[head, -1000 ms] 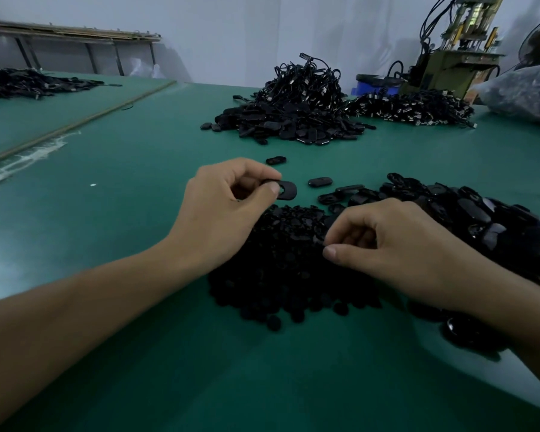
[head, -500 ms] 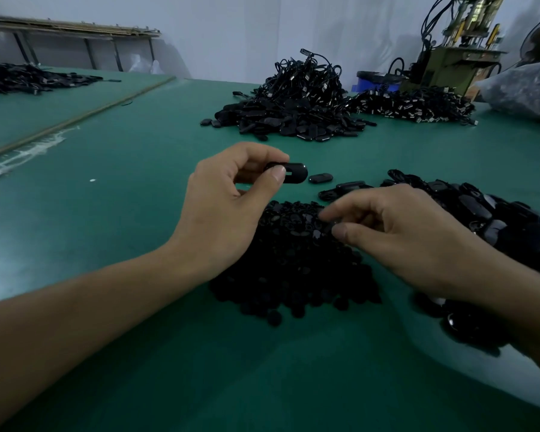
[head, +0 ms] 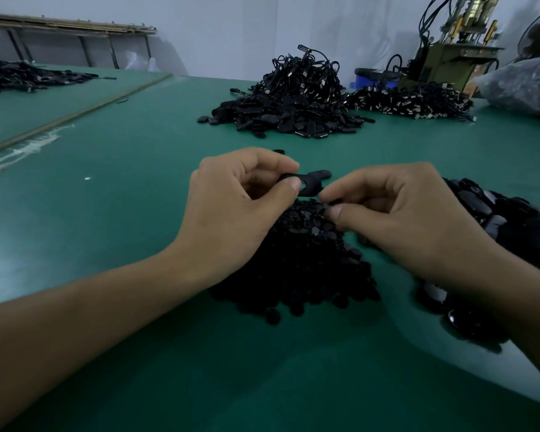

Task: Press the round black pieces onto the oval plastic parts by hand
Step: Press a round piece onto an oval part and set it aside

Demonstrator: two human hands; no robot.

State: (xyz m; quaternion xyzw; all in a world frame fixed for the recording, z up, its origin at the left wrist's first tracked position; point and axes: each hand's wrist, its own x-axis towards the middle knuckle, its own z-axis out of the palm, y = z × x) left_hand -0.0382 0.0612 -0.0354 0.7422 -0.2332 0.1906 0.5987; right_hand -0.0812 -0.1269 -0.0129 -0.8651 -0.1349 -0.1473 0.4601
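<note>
Closest to me lies the heap of round black pieces [head: 303, 269] on the green table [head: 122, 151]; I place everything else from that heap. Over its far edge my left hand [head: 231, 219] pinches one oval part [head: 309, 186] between thumb and curled forefinger, held flat, its free end pointing right. Just right of that, also above the heap's far edge, my right hand [head: 412, 219] has thumb and forefinger tips squeezed together on what looks like a single round piece [head: 334, 201]; it is tiny and mostly hidden, so I judge that rather than see it plainly. It sits just beside the oval's end, not yet on it.

So I am at the mating step. Next I need to line the piece up over the oval's seat and push it home with the thumb while the left holds firm.

Right of the heap spreads the pile of oval parts [head: 512, 219]. Just beyond the heap lies a loose oval [head: 321, 174]. Well beyond it stands a corded mound [head: 296, 98], and farther still a machine [head: 455, 51].
</note>
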